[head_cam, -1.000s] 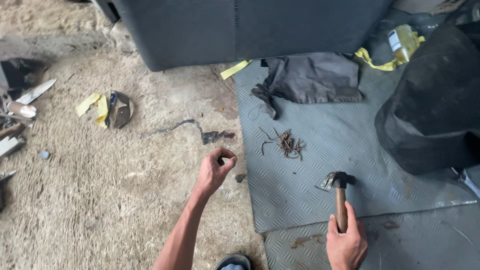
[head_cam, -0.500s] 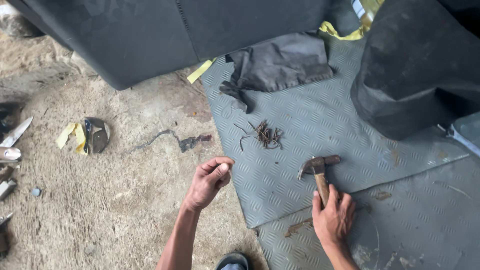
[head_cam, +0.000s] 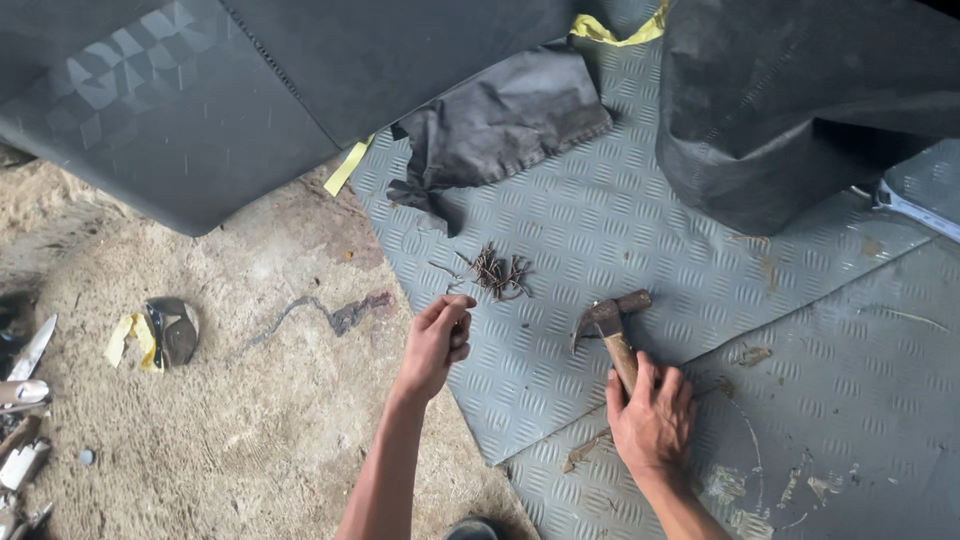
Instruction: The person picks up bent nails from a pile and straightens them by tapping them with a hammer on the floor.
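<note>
1. The right hand [head_cam: 652, 418] gripped the wooden handle of a rusty steel claw hammer [head_cam: 612, 325], fingers wrapped shut, its head resting on the grey ridged rubber mat [head_cam: 620, 220].
2. The left hand [head_cam: 436, 343] hovered at the mat's edge, fingertips pinched together; whether they held anything could not be told.
3. A small pile of rusty nails [head_cam: 494, 272] lay just beyond; no nail stood driven into the mat.

Grey mat [head_cam: 640, 230] with raised diamond-tread pattern, rusty brown nails [head_cam: 495, 272] on it. Hammer [head_cam: 610, 330] rusty head, brown wooden handle. Dark grey cloth [head_cam: 500, 125], yellow tape [head_cam: 345, 168], sandy beige floor [head_cam: 230, 420].
</note>
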